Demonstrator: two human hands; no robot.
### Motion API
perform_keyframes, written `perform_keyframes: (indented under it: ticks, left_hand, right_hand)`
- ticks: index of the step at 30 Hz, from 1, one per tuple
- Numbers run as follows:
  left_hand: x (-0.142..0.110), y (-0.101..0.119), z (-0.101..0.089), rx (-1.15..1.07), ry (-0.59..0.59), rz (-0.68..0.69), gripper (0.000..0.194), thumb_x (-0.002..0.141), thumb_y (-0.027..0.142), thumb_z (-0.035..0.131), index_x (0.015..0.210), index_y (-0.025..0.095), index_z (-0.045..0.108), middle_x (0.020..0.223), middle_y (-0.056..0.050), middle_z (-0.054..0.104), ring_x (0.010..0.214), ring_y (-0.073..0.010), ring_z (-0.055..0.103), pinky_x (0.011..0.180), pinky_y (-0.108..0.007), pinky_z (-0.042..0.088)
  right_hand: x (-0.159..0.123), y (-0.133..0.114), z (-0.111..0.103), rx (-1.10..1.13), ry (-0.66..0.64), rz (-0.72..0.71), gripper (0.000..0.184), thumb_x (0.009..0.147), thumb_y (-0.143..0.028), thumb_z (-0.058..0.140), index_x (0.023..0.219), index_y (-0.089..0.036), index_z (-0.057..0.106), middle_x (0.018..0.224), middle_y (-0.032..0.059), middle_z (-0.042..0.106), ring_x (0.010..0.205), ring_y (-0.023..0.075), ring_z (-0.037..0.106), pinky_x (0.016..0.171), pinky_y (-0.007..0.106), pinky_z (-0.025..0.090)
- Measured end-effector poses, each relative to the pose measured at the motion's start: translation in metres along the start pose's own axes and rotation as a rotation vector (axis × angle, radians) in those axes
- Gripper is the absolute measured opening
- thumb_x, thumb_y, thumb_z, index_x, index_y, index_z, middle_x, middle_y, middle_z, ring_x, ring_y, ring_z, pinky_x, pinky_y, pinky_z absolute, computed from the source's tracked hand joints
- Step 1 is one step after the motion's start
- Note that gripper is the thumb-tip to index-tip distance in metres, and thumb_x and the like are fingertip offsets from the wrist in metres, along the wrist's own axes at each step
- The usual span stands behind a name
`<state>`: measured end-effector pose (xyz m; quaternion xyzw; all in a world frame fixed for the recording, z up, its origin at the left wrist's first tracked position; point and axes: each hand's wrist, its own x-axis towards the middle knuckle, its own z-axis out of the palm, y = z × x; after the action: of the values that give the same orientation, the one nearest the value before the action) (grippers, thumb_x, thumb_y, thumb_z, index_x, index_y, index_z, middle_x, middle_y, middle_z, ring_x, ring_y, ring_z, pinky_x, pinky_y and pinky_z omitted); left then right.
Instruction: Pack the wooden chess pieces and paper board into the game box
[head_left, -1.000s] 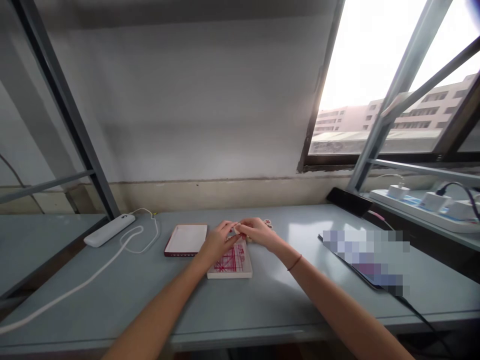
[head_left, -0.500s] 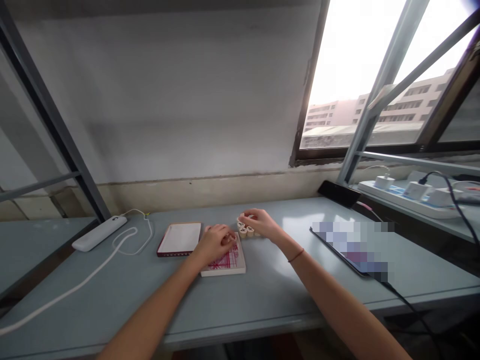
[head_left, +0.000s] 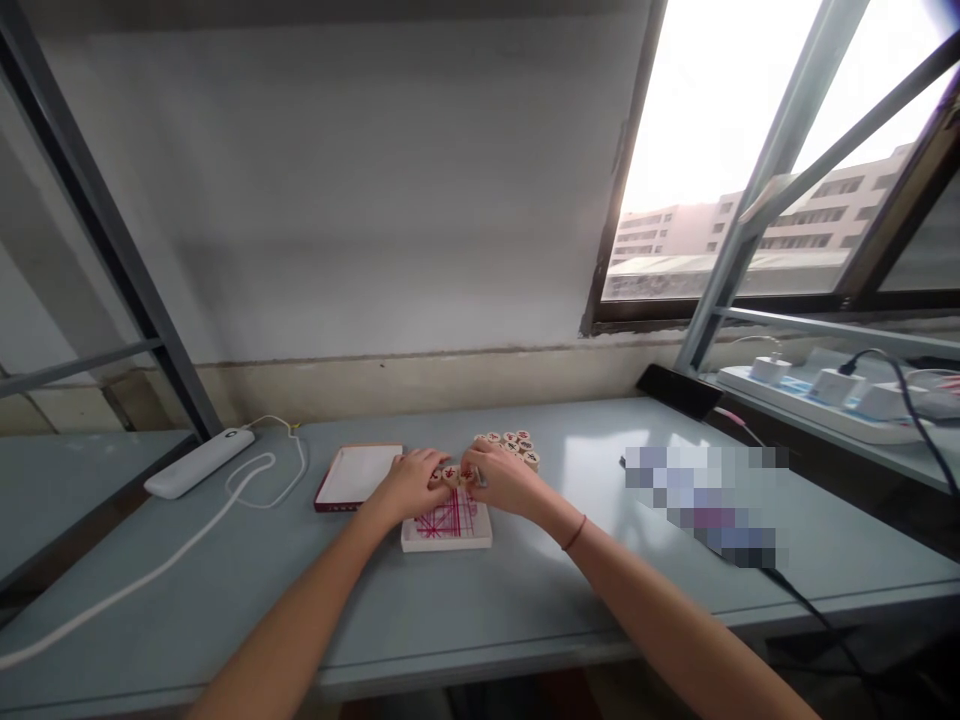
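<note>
Desk (head_left: 555, 590): Carries box, tray and discs close together in the middle, probably for short reaches from either side (glossy with window light off to the right).

Box (head_left: 448, 544): Sits straight ahead, white-walled, showing a pink-lined surface toward the front; likely set centrally to suit both hands at once.

Tray (head_left: 361, 476): Lies left of the box, white inside facing up, red wall toward the front; presumably left open side up to give access to the inside. Partly hidden behind the left hand; cannot tell whether touching.

Right hand (head_left: 504, 480): Reaches over the box's far right corner, fingers bent down and drawn close together at the right end of the row. Touches the end disc, apparently; cannot tell whether pinching or merely pressing sideways.

Left hand (head_left: 409, 485): Rests over the box's left part, thumb parted from the fingers in a loose curve about the row's left end. Seems to steady from that side; cannot tell how firmly.

Pile (head_left: 526, 446): Lies on the desk beyond the right hand, round pale discs marked in red and dark; probably kept there for easy reach.

Row (head_left: 450, 475): Shows three red-marked discs side by side between both hands, over the box's far part; looks hemmed in at each end to stay lined up.
</note>
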<state>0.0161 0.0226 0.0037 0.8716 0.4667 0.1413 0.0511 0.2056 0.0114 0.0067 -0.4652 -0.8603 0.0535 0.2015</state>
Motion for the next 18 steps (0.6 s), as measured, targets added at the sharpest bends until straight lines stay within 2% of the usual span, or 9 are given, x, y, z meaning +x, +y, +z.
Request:
perform_keyframes:
  ticks: [5,7,10,13,15,18]
  left_hand:
    - [0.0,0.001,0.004,0.024,-0.04,0.044,0.028,0.076,0.028,0.049,0.102,0.021,0.059,0.097,-0.006,0.063,0.089,-0.0226,0.056,0.079,-0.033,0.042]
    - [0.0,0.0,0.006,0.019,-0.037,0.063,0.028,0.078,0.029,0.049,0.103,0.02,0.059,0.096,-0.007,0.062,0.089,-0.0228,0.056,0.078,-0.033,0.042]
    - [0.0,-0.002,0.008,0.02,-0.028,0.074,0.034,0.08,0.033,0.048,0.11,0.02,0.057,0.1,-0.008,0.062,0.092,-0.0236,0.056,0.081,-0.034,0.042]
    - [0.0,-0.003,0.01,0.027,-0.021,0.082,0.038,0.082,0.037,0.047,0.115,0.019,0.055,0.103,-0.009,0.061,0.094,-0.024,0.056,0.083,-0.034,0.041]
    - [-0.001,-0.002,0.01,0.019,-0.016,0.083,0.04,0.083,0.041,0.046,0.115,0.019,0.055,0.104,-0.009,0.061,0.096,-0.0245,0.055,0.084,-0.034,0.041]
    - [-0.002,0.0,0.008,-0.012,-0.012,0.076,0.045,0.084,0.05,0.042,0.113,0.019,0.057,0.104,-0.01,0.062,0.097,-0.0248,0.055,0.085,-0.034,0.041]
  right_hand:
    - [0.003,0.0,0.005,-0.051,-0.003,0.041,0.012,0.072,-0.013,0.055,0.082,-0.019,0.058,0.089,0.0032,0.055,0.071,0.0125,0.052,0.058,0.021,0.031]
    - [0.006,0.006,0.003,-0.022,0.01,0.06,0.01,0.073,-0.019,0.057,0.083,-0.02,0.059,0.089,0.0031,0.056,0.073,0.0132,0.053,0.058,0.021,0.031]
    - [0.014,0.024,-0.008,0.018,0.084,0.179,0.015,0.077,-0.03,0.054,0.087,-0.02,0.06,0.091,0.004,0.059,0.076,0.0145,0.054,0.062,0.022,0.033]
    - [0.028,0.041,-0.019,-0.015,0.131,0.336,0.024,0.078,-0.032,0.05,0.094,-0.018,0.061,0.098,0.007,0.062,0.082,0.0173,0.056,0.063,0.023,0.035]
    - [0.04,0.045,-0.022,-0.043,0.067,0.404,0.031,0.076,-0.034,0.051,0.101,-0.018,0.061,0.099,0.0086,0.063,0.083,0.0194,0.057,0.061,0.024,0.035]
    - [0.058,0.04,-0.019,-0.09,-0.118,0.441,0.038,0.072,-0.036,0.054,0.104,-0.017,0.062,0.092,0.0099,0.066,0.079,0.0215,0.06,0.058,0.025,0.037]
